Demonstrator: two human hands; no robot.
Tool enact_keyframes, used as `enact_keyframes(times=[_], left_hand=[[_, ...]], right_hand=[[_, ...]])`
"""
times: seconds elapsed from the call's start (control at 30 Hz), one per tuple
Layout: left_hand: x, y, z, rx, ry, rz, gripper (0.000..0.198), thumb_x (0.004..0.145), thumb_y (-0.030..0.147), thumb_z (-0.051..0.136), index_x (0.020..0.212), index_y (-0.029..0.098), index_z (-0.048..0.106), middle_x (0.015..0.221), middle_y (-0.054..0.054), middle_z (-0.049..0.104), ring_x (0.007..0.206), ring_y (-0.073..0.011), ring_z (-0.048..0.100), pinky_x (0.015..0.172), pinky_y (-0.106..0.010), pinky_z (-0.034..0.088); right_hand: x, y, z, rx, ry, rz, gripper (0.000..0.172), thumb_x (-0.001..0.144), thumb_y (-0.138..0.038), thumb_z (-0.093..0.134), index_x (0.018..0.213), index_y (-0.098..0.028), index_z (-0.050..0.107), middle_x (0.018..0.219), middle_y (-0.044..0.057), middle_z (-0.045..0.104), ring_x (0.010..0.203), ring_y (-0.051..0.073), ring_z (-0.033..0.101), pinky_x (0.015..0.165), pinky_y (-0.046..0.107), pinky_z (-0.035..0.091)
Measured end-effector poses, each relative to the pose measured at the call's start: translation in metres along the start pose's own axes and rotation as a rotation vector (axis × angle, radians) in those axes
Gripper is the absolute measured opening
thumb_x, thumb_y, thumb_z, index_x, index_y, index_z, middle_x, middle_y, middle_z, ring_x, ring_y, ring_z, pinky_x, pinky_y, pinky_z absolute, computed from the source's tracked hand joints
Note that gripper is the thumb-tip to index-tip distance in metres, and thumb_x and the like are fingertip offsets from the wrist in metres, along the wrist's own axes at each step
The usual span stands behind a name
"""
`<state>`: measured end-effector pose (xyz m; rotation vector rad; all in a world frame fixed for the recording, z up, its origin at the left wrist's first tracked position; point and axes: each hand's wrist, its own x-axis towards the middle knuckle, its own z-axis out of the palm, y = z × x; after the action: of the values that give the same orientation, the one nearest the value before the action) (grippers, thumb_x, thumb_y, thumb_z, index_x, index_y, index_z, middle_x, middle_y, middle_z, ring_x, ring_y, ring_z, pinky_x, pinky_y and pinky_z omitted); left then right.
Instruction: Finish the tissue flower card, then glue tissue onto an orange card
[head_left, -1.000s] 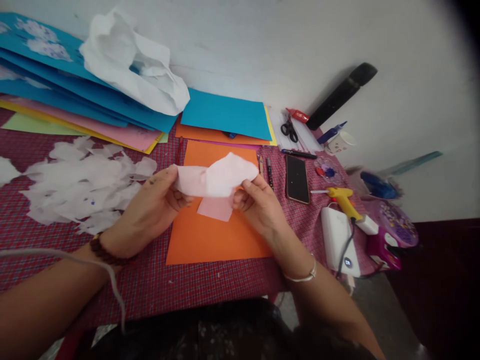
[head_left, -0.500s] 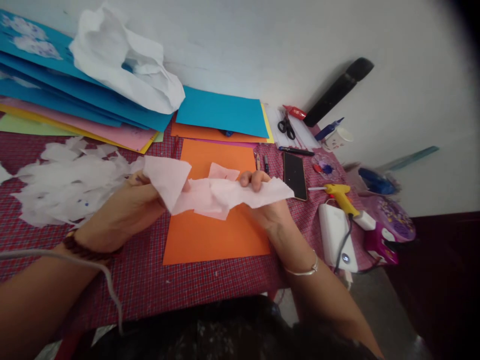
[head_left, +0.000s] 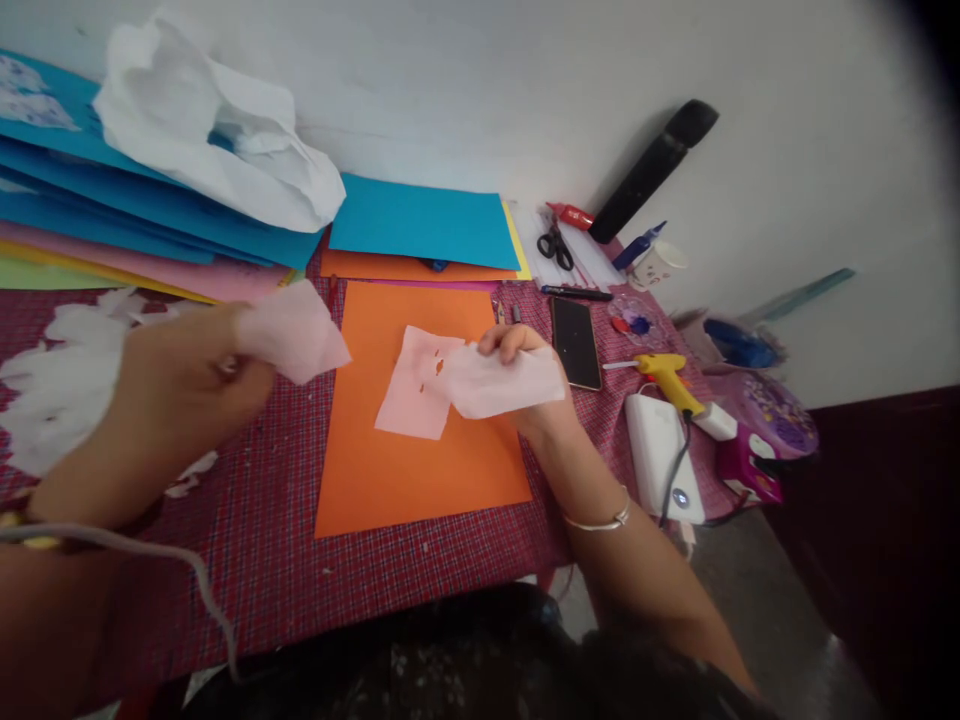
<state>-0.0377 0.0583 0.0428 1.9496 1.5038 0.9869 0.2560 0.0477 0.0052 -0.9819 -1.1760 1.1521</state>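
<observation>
My left hand pinches a torn piece of white tissue paper, held up left of the orange sheet. Over that sheet's right side, my right hand grips another strip of tissue between thumb and fingers. A flat piece of tissue with small holes lies on the orange sheet, its right edge partly behind the strip. Behind my left hand is a heap of torn tissue scraps.
Blue card sheets lie at the back, with crumpled white paper on the left stack. To the right are a phone, scissors, a yellow glue gun, a white power bank and a paper cup.
My left hand has moved left with its tissue piece, away from my right hand. The tissue on the orange sheet is now more exposed. My right hand keeps its strip.
</observation>
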Motion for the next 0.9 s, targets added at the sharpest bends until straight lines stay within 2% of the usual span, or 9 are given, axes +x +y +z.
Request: enact_keyframes(times=[0.1,0.2,0.27,0.3,0.4,0.5,0.63,0.77,0.9], left_hand=[[0.0,-0.006,0.018,0.385,-0.145,0.277,0.026,0.083,0.013,0.056,0.104,0.023,0.068,0.122,-0.007,0.067,0.122,-0.0315,0.058,0.111,-0.049,0.039],[-0.007,0.004,0.034,0.315,-0.086,0.398,0.043,0.088,0.013,0.057,0.131,0.017,0.056,0.142,-0.014,0.056,0.133,-0.0308,0.051,0.115,-0.047,0.035],[-0.016,0.016,0.039,0.177,-0.054,0.366,0.029,0.09,0.018,0.059,0.118,0.016,0.062,0.123,-0.013,0.066,0.115,-0.0263,0.062,0.102,-0.04,0.047],[-0.02,0.022,0.041,0.084,-0.098,0.309,0.018,0.091,0.021,0.057,0.108,0.017,0.064,0.109,-0.01,0.069,0.101,-0.023,0.065,0.089,-0.036,0.051],[-0.032,0.037,0.044,-0.223,-0.375,0.108,0.021,0.097,0.033,0.05,0.088,0.021,0.065,0.08,-0.001,0.068,0.071,-0.0158,0.062,0.063,-0.028,0.049],[-0.037,0.044,0.05,-0.43,-0.502,0.018,0.02,0.092,0.036,0.054,0.083,0.021,0.063,0.072,0.001,0.064,0.063,-0.0132,0.059,0.058,-0.025,0.047],[-0.039,0.05,0.059,-0.507,-0.453,-0.085,0.008,0.08,0.027,0.063,0.078,0.021,0.059,0.069,0.002,0.062,0.063,-0.0129,0.058,0.058,-0.025,0.05],[-0.04,0.053,0.062,-0.423,-0.413,-0.127,0.013,0.075,0.029,0.066,0.079,0.021,0.057,0.068,0.003,0.058,0.058,-0.0122,0.054,0.052,-0.025,0.047],[-0.045,0.046,0.065,-0.231,-0.38,0.107,0.015,0.076,0.023,0.068,0.078,0.021,0.054,0.067,0.006,0.051,0.055,-0.0093,0.046,0.051,-0.023,0.04]], right_hand=[[-0.006,0.0,0.008,-0.136,-0.024,-0.116,0.015,0.077,-0.032,0.063,0.07,-0.024,0.053,0.083,0.002,0.06,0.08,0.017,0.057,0.075,0.033,0.049],[-0.012,0.0,0.013,-0.309,-0.033,-0.23,0.007,0.078,-0.018,0.056,0.075,-0.025,0.055,0.083,0.001,0.062,0.081,0.016,0.058,0.078,0.033,0.048],[-0.015,0.0,0.015,-0.432,-0.054,-0.286,0.013,0.078,-0.013,0.053,0.076,-0.025,0.055,0.082,0.0,0.062,0.082,0.016,0.059,0.08,0.033,0.047],[-0.017,0.0,0.016,-0.485,-0.067,-0.312,0.015,0.078,-0.01,0.051,0.076,-0.025,0.054,0.081,0.0,0.062,0.082,0.016,0.059,0.08,0.033,0.047],[-0.021,-0.001,0.021,-0.613,-0.129,-0.355,0.021,0.075,-0.004,0.048,0.074,-0.024,0.051,0.08,0.0,0.059,0.082,0.016,0.058,0.079,0.032,0.047],[-0.025,-0.002,0.028,-0.726,-0.212,-0.339,0.023,0.072,-0.001,0.049,0.073,-0.024,0.049,0.08,0.001,0.057,0.08,0.017,0.057,0.076,0.031,0.046],[-0.029,-0.001,0.034,-0.853,-0.307,-0.325,0.022,0.071,-0.001,0.051,0.073,-0.023,0.047,0.08,0.002,0.055,0.079,0.017,0.053,0.074,0.03,0.044],[-0.032,0.003,0.039,-0.949,-0.359,-0.333,0.017,0.074,-0.005,0.052,0.073,-0.022,0.049,0.08,0.004,0.056,0.081,0.019,0.053,0.073,0.031,0.043],[-0.033,0.006,0.043,-1.017,-0.376,-0.327,0.014,0.076,-0.007,0.051,0.074,-0.021,0.051,0.081,0.005,0.057,0.081,0.02,0.052,0.073,0.032,0.043]])
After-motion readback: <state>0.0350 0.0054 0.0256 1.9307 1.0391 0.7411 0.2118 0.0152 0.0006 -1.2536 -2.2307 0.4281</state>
